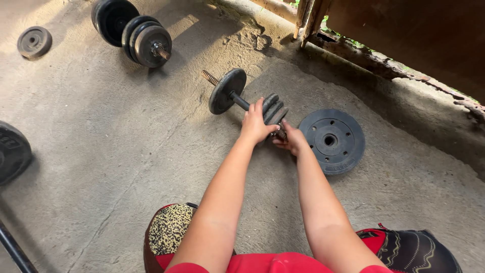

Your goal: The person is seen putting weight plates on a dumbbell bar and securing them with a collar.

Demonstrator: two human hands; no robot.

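**Both hands on a dumbbell on bare concrete**

On the concrete floor [126, 167], just ahead of the person's knees, lies a dumbbell [242, 98] with dark round plates. At its far end a single plate [227, 91] stands on edge, with the threaded bar tip sticking out beyond it. At the near end several plates [273, 110] sit stacked together on the bar.

Left hand [256, 124]: it lies over the bar right beside the stacked plates, fingers spread and pressed against them, palm down. It presses rather than clasps.

Right hand [290, 139]: it is at the near tip of the bar, fingers pinched around a small metal part there. What exactly that part is cannot be told.

Just to the right of the hands a loose flat plate [333, 141] rests on the floor, with a centre hole and a ring of smaller holes; it lies close to the right hand but apart from it.

Further off, at the upper left, a second dumbbell [134, 30] with thick plates lies on the floor, and a small loose plate [34, 42] sits beside it. A large plate [12, 151] shows at the left edge. No container is seen among these things.
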